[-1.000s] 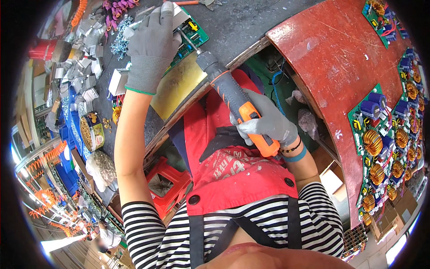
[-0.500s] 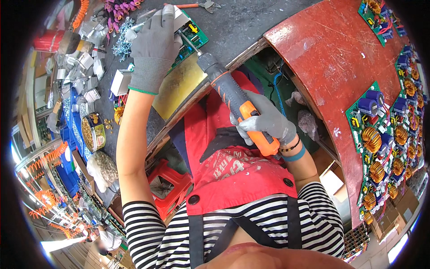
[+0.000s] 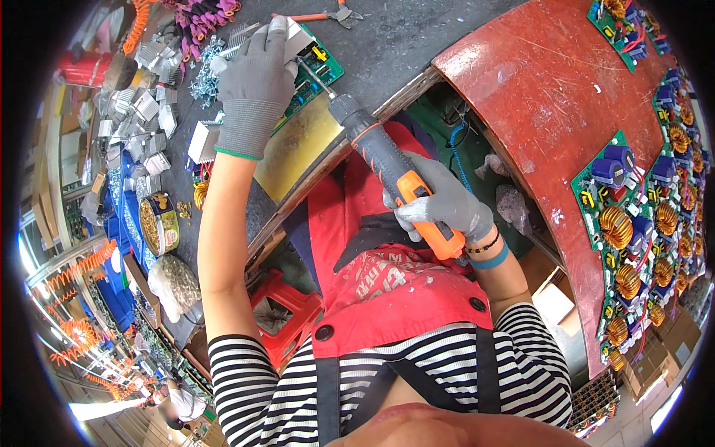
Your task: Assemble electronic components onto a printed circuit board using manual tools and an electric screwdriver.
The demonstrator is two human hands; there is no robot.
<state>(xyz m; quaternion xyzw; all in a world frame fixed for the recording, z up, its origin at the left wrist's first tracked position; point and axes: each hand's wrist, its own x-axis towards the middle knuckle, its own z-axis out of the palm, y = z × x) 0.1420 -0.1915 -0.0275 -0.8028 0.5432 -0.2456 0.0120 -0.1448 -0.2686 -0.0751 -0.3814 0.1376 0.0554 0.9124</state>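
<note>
At mid-view, the right hand [image 3: 447,203] grips a black-and-orange power screwdriver [image 3: 377,153], its slim bit aimed between ten and eleven o'clock. Toward eleven, the left hand [image 3: 257,83], its grip hidden, partly covers a green circuit board [image 3: 329,68] bearing yellow parts.

right of the left hand [image 3: 258,88], past the green circuit board [image 3: 332,68], a hand could pass over the dark bench [image 3: 402,45], with pliers [image 3: 345,15] just ahead. left of that hand, loose screws [image 3: 205,80] and heaped heat sinks [image 3: 146,106] block the way. the power screwdriver [image 3: 376,147] bars the space between both hands. beyond the right hand [image 3: 450,201], rightward, room opens over the red tabletop [image 3: 514,89] up to the coil-laden boards [image 3: 616,226].
</note>
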